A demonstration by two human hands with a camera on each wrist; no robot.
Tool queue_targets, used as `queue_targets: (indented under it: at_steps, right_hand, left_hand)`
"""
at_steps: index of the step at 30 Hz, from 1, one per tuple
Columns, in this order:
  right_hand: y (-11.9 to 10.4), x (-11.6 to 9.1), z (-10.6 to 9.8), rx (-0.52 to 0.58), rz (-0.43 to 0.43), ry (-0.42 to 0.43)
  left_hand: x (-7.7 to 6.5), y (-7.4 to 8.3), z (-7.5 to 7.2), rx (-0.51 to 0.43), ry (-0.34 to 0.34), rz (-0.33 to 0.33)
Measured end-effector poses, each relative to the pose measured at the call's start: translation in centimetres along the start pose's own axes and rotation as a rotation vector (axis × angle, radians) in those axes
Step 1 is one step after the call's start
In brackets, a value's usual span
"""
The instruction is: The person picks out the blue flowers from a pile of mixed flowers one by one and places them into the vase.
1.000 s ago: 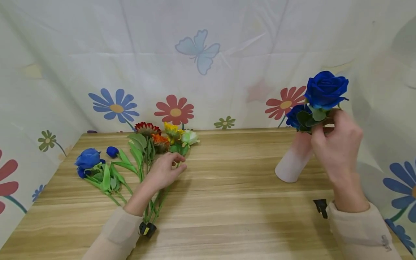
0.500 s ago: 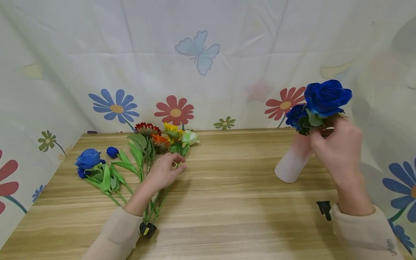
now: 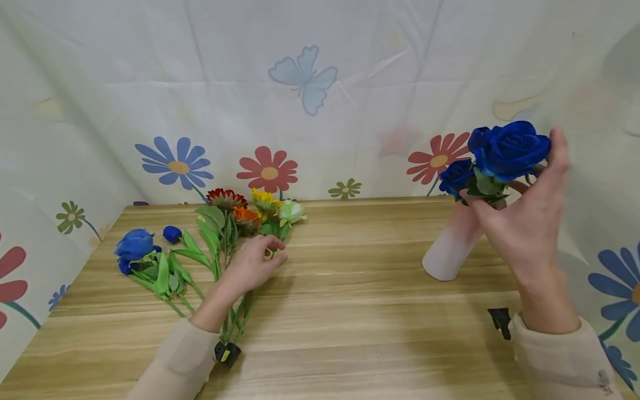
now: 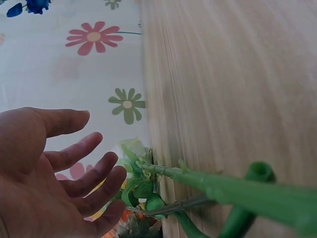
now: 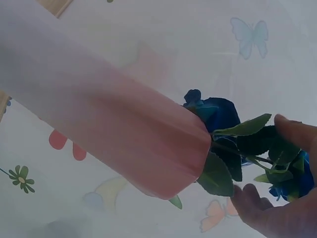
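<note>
Pale fabric (image 3: 370,50) hangs behind and beside your wood-grain table (image 3: 350,333), printed with a light blue butterfly (image 3: 303,80) and, lower down, daisy-like flowers in red, blue and green. Toward the right side of the table you have a vase (image 3: 452,244), white at its base and fading to pink at its mouth. Blue roses (image 3: 517,150) fill the top of it, and your right wrist view shows a leafy stem reaching out of the mouth.

Your right hand (image 3: 530,222) is at these roses, its thumb and fingers spread to either side of the leaves and the largest bloom; whether they press on the petals you cannot tell. Your thumb is close by the vase's mouth.

Your left hand (image 3: 255,264) is relaxed, fingers loosely curved and slightly apart, above the green stems (image 3: 242,316) of a loose bunch on the table. Just beyond its fingers lie a dark red flower (image 3: 227,199), an orange flower (image 3: 248,215), a yellow flower (image 3: 266,203) and a whitish-green flower (image 3: 291,212).

Farther to your left lie a lighter blue flower (image 3: 136,244) and a small blue bud (image 3: 172,234), with green leaves beside them. Beige sleeves (image 3: 177,355) cover your forearms.
</note>
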State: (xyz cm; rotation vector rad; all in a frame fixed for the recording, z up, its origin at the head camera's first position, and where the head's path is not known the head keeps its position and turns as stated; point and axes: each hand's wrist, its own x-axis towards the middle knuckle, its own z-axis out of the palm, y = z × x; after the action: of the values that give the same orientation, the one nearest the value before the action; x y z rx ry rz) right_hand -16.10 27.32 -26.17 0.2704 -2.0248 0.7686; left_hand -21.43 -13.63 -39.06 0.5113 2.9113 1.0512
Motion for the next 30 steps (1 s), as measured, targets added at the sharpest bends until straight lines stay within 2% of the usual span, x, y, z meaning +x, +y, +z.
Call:
queue_targets:
  at_steps: [5,10,18,21,26,30]
  right_hand:
    - [0.0,0.2,0.1,0.000,-0.049,0.023]
    - [-0.6,0.6,0.3,-0.018,-0.142,0.115]
    - [-1.5,0.5,0.1,-0.081,-0.152,0.130]
    - [-1.5,0.6,0.0,-0.121,-0.161,0.099]
    - [-1.1,0.5,0.1,-0.116,-0.124,0.040]
    - [-0.6,0.3,0.3,-0.145,-0.094,-0.055]
  left_hand:
    - [0.0,0.0,0.0,0.004,0.002,0.001]
    - [-0.1,0.0,0.1,0.006,0.003,0.002]
    - [-0.1,0.0,0.1,0.004,0.005,0.006]
    - [0.0,-0.1,0.1,0.008,0.005,0.009]
    - [0.0,-0.1,0.1,0.005,0.002,0.008]
    - [0.0,-0.2,0.1,0.005,-0.001,0.009]
